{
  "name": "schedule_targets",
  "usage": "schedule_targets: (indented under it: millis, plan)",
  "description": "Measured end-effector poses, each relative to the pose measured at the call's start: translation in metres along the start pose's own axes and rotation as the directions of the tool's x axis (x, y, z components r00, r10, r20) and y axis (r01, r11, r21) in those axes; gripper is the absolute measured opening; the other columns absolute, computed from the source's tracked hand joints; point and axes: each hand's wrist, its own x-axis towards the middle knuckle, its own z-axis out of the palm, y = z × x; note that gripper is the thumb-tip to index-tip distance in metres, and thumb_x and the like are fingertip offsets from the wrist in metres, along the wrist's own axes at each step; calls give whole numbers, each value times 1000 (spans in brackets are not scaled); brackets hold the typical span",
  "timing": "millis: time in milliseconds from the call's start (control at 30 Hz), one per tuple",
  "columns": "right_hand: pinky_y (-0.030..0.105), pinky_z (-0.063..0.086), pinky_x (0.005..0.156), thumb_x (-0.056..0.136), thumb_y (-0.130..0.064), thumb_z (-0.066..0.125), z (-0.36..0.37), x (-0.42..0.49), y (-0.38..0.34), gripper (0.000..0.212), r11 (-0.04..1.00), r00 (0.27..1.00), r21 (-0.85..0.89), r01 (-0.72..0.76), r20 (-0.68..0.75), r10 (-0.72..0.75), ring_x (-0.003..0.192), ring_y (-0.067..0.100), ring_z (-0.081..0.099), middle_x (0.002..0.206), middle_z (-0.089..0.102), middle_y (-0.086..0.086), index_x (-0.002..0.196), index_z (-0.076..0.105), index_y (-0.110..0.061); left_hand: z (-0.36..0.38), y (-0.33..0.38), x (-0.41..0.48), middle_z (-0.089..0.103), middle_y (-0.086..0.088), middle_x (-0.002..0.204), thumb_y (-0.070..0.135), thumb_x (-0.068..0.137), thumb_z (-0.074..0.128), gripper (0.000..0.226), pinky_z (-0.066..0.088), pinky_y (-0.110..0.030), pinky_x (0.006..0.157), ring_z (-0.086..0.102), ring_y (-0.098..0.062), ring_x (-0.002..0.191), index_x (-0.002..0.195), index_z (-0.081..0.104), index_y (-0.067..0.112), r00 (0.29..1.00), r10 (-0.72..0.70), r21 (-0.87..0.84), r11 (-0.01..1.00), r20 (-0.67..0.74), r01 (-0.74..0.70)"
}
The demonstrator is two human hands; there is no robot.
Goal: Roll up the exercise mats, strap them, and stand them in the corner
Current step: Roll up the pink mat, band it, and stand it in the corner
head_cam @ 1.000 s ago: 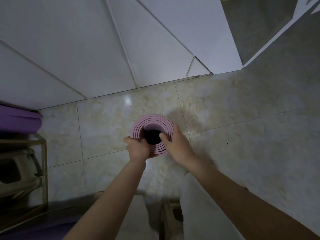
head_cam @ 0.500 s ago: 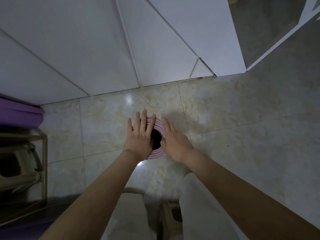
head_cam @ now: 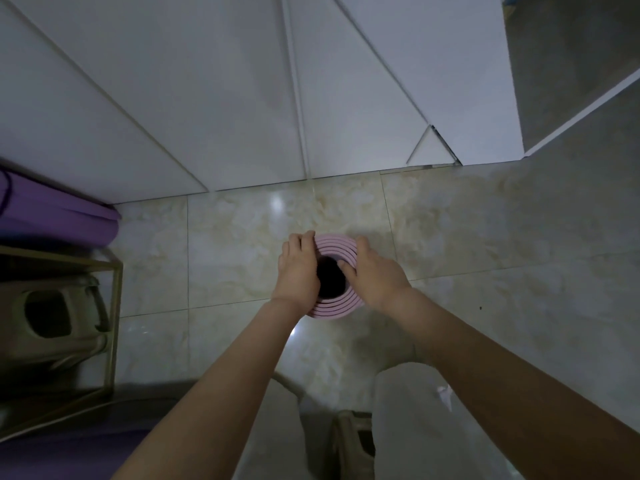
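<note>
Pink exercise mat (head_cam: 337, 308): rolled and standing on end on the marbled tile floor (head_cam: 485, 237). Its long axis is vertical and the upper end faces the camera, showing the spiral of layers around a dark hollow core. It stands near the foot of the white wall panels (head_cam: 207, 98), apart from them, directly ahead of the person's feet. Left hand (head_cam: 298, 271): laid over the left side of the roll's top end, fingers bent over the far-left rim and holding it; the thumb is hidden. Right hand (head_cam: 375, 275): on the right side of the same end, thumb at the lip of the core and fingers curled over the outer rim, pinching the layers between them. Purple mat (head_cam: 59, 216): rolled, at the left edge of view, well apart from the pink one, its rounded end toward the base of the wall, with a dark cord crossing it near the frame edge. Below it is a gold metal frame (head_cam: 114, 306) enclosing a beige object (head_cam: 62, 323) of uncertain kind. Light trousers (head_cam: 408, 427) and one shoe (head_cam: 353, 441) show at the bottom.
</note>
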Motion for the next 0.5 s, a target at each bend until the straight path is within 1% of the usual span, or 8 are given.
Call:
schedule_targets:
  millis: [67, 100, 200, 233, 300, 367, 433, 500]
  plan:
    - [33, 39, 64, 99, -42, 36, -1, 5, -8, 44, 999, 1000, -34, 25, -19, -25, 87, 31, 60, 111, 61, 10, 131, 28, -11, -5, -8, 0, 35, -17, 133, -7, 86, 42, 54, 30, -30, 101, 35, -30, 121, 138, 33, 2, 999, -51, -84, 995, -12, 50]
    - [33, 41, 64, 99, -42, 37, -1, 6, -13, 49, 998, 999, -48, 33, -25, -34, 84, 30, 60, 109, 62, 9, 136, 25, -13, -8, -12, -1, 36, -18, 131, -6, 87, 42, 49, 32, -31, 99, 37, -31, 119, 135, 35, 1, 996, -84, -83, 993, -9, 83]
    - [33, 47, 69, 95, -42, 46, 4, 11, -29, 67, 996, 998, -63, 61, -30, -63, 83, 28, 62, 104, 64, 6, 148, 12, -20, -15, -28, -8, 41, -15, 126, 4, 92, 45, 35, 42, -35, 88, 49, -31, 112, 125, 33, 3, 980, -198, 119, 974, 25, 194]
    - [34, 48, 73, 92, -41, 50, 7, 12, -35, 70, 997, 998, -49, 66, -12, -66, 87, 29, 63, 108, 64, 6, 149, 12, -23, -18, -35, -12, 42, -15, 124, 8, 94, 45, 31, 45, -36, 83, 53, -32, 108, 122, 33, 4, 969, -242, 122, 965, 53, 234]
    - [35, 48, 84, 88, -40, 56, 12, 15, -47, 73, 998, 997, -8, 65, 48, -65, 99, 29, 62, 121, 61, 7, 148, 17, -27, -24, -56, -20, 46, -16, 119, 16, 95, 49, 28, 48, -41, 78, 58, -36, 101, 115, 35, 3, 945, -306, 17, 952, 113, 306]
    - [33, 44, 90, 87, -36, 60, 18, 17, -62, 76, 997, 989, 53, 63, 131, -70, 111, 29, 57, 134, 53, 7, 149, 17, -27, -32, -78, -28, 52, -17, 110, 18, 89, 57, 31, 54, -43, 72, 62, -38, 91, 108, 37, 4, 915, -354, -155, 910, 194, 385]
    - [29, 41, 90, 90, -26, 59, 24, 16, -78, 73, 989, 973, 119, 82, 205, -106, 117, 27, 54, 142, 45, 8, 150, 18, -24, -41, -98, -39, 56, -12, 100, 16, 85, 63, 33, 58, -41, 56, 67, -35, 77, 104, 37, 8, 859, -422, -324, 801, 289, 503]
    - [25, 40, 83, 91, -18, 56, 27, 15, -98, 65, 983, 960, 110, 145, 226, -167, 111, 26, 56, 137, 50, 12, 148, 25, -20, -45, -114, -53, 57, -8, 95, 15, 83, 64, 33, 57, -34, 47, 68, -32, 71, 104, 39, 10, 839, -451, -390, 744, 305, 542]
